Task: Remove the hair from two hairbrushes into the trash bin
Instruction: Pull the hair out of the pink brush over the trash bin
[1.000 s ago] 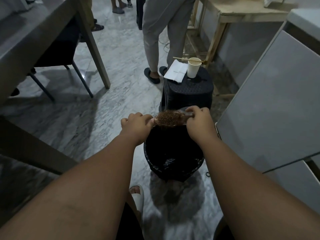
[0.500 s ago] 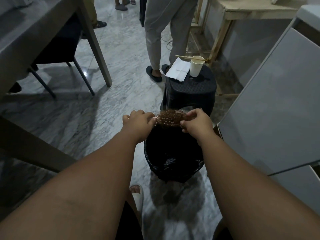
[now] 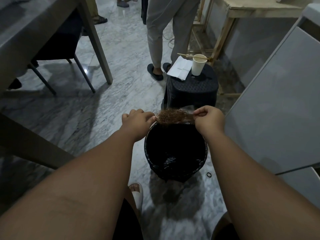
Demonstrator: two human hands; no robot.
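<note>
Brown bristly hairbrush [image 3: 170, 116] above black round trash bin [image 3: 205, 153], centre frame | left hand [image 3: 136, 121] curled round its stiff end | right hand [image 3: 208, 118] pinching soft tangled hair [image 3: 184, 116] | featherlight, probably best peeled from the tuft's edge

Head view: worn on head, wide-angle, facing forward and down.
Nearness: trash bin [image 3: 173, 175] close below, floor [image 3: 121, 70] stretching away beyond.
Shared views: single camera only.

Grey marble floor [image 3: 60, 118] carries black trash bin [image 3: 204, 158], black stool [image 3: 192, 90] just behind it, hair tie [image 3: 207, 175] near bin's right. Stool top: paper cup [image 3: 198, 65], white paper [image 3: 180, 68].
</note>
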